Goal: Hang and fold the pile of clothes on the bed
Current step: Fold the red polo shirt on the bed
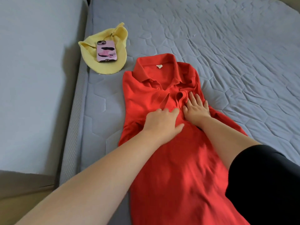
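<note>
A red polo shirt (pixel 175 159) lies face up on the grey quilted mattress (pixel 227 46), collar toward the far side, both sleeves folded in over the chest. My left hand (pixel 162 122) lies on the chest over the left folded sleeve, fingers spread. My right hand (pixel 196 108) presses flat on the right folded sleeve, just below the collar placket. Neither hand grips the cloth.
A yellow garment (pixel 116 38) lies crumpled near the mattress's left edge with a pink-cased phone (pixel 106 51) on top. A second grey mattress or panel (pixel 32 78) runs along the left side. My black sleeve (pixel 267 184) shows at lower right.
</note>
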Demonstrator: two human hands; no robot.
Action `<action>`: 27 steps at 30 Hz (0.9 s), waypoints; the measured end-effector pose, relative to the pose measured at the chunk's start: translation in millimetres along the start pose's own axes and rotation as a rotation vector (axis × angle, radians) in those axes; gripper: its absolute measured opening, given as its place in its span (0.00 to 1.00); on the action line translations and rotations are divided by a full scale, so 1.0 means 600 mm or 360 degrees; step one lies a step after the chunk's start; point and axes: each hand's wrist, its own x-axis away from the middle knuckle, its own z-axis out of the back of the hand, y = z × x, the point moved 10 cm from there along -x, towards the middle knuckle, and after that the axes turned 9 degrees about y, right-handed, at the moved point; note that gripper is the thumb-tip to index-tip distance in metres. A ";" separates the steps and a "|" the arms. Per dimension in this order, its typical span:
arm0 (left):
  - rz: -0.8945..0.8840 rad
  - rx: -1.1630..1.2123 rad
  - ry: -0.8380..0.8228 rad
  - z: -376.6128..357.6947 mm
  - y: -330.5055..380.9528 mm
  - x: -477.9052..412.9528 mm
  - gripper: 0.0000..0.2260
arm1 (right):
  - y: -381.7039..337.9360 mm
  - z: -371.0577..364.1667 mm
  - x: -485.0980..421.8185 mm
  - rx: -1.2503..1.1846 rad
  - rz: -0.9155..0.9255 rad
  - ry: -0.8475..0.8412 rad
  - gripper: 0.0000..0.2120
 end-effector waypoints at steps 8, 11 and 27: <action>0.1308 0.0891 0.0746 0.052 -0.276 -0.034 0.30 | -0.001 -0.007 -0.009 0.0068 0.0002 -0.0034 0.29; 0.1529 0.1280 0.0557 0.011 -0.305 -0.063 0.42 | -0.005 -0.007 -0.009 0.0121 -0.0003 -0.0041 0.29; 0.0086 0.0857 0.0726 0.173 -0.099 -0.031 0.04 | 0.060 0.074 0.063 -0.1803 -0.0856 -0.0039 0.20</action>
